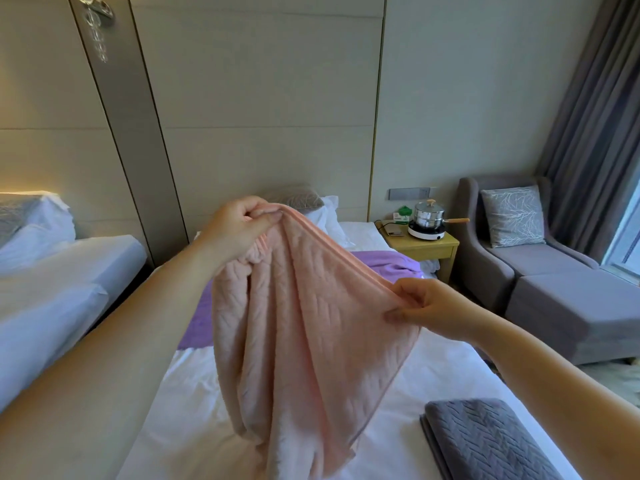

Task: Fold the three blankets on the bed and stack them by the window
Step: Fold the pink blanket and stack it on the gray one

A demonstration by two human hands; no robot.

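Above the wide white-sheeted bed (pixel 194 393), a pale pink quilted fleece blanket (pixel 304 341) hangs from both hands. The left hand (pixel 239 226) is held higher and farther out. Its fingers are curled tight and bunched together, with the thumb pressed against them, pinching the blanket's bound top edge. The right hand (pixel 426 310) is lower and nearer the camera. Its thumb and curled fingers nip the same edge, the thumb on the side facing the camera. Between the two grips the hem runs taut and slants down towards the right. Below it the cloth falls in deep vertical folds, and its lower part gathers on the sheet.

Behind the pink one, a lilac blanket (pixel 384 263) lies spread, unfolded, across the middle of the bed. A dark grey quilted blanket (pixel 485 441), already folded into a flat rectangle, lies at the near right corner of the mattress, well apart from the hands.

Both forearms are bare and stretched forward. The left reaches up from the lower left, and the right comes in from the lower right. The window (pixel 623 244) shows at the far right edge, past a grey upholstered armchair (pixel 540 265).
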